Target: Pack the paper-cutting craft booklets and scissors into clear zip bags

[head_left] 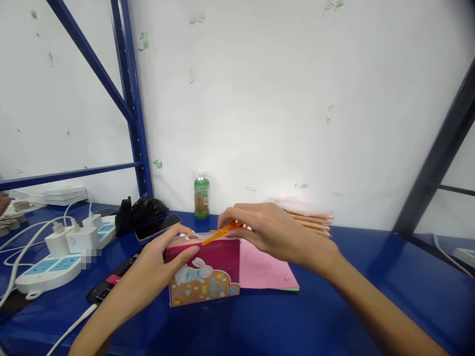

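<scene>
A pink box [208, 274] with a white rabbit printed on its front stands on the blue table [334, 306]. My left hand [163, 264] grips the box by its left end, thumb across the front. My right hand [267, 230] reaches over the box top, fingers closed on small orange scissors [222, 231] whose tip points down-left at the top edge. A pink paper sheet [265, 272] lies flat just right of the box, under my right wrist.
A green drink bottle [201, 194] stands by the wall. A dark phone [158, 226] and a black bag [143, 210] lie left of it. White power strips with chargers [63, 252] fill the left side. Orange-edged sheets [309, 217] are stacked behind my right hand.
</scene>
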`<state>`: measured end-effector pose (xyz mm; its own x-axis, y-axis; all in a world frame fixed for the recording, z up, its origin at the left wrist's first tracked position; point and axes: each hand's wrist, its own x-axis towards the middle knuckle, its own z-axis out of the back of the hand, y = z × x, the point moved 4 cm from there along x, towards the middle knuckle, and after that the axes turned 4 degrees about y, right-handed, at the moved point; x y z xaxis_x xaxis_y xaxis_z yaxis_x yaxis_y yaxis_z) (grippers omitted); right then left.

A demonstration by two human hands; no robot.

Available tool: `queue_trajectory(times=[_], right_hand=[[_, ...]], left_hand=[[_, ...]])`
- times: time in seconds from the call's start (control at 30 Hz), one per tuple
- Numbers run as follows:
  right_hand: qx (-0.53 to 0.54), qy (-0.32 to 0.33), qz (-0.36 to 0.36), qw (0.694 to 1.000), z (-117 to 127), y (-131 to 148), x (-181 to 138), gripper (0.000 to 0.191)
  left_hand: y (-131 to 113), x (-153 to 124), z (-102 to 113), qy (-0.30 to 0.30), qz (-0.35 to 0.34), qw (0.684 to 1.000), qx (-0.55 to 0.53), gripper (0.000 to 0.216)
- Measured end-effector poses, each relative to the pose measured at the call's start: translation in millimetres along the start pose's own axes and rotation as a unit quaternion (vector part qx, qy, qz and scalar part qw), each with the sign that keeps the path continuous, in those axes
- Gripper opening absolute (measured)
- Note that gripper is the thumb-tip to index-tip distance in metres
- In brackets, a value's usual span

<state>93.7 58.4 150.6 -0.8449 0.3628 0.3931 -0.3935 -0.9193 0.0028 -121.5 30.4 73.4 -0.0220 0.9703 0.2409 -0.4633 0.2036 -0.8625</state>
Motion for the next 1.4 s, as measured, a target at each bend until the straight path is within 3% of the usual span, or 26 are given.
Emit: queue_trajectory(times=[0.4, 0.57, 0.73, 0.9, 1.17, 1.4], right_hand=[[-0.046, -0.006, -0.012, 0.999, -9.8, -5.3, -1.1, 0.012], [-0.022, 0.005, -0.014, 1.0, -15.2, -3.4, 0.6, 0.023], [-0.026, -0.006, -0.033, 0.999, -8.2, -4.7, -1.0, 0.016], [-0.034, -0.023, -0.037, 0.998, -4.3, -8.5, -2.9, 0.025], [-0.008, 0.026, -0.002, 1.0, -26.1, 0.2, 2.6, 0.034], [0.001, 0.061, 0.009, 0.998, -41.0, 12.5, 7.6, 0.026]], left_hand=[[10.0, 2.7, 1.5, 0.031, 0.012, 0.999, -0.002, 0.044], [9.9, 2.8, 0.8, 0.046, 0.012, 0.999, -0.014, 0.043], [7.0, 2.8, 2.3, 0.061, 0.019, 0.998, 0.011, 0.047], [7.8, 3.0, 3.0, 0.066, 0.022, 0.998, 0.01, 0.046], [10.3, 1.7, 2.2, 0.064, 0.028, 0.998, 0.006, 0.051], [10.4, 2.4, 4.6, 0.069, 0.0, 0.997, 0.028, 0.047]])
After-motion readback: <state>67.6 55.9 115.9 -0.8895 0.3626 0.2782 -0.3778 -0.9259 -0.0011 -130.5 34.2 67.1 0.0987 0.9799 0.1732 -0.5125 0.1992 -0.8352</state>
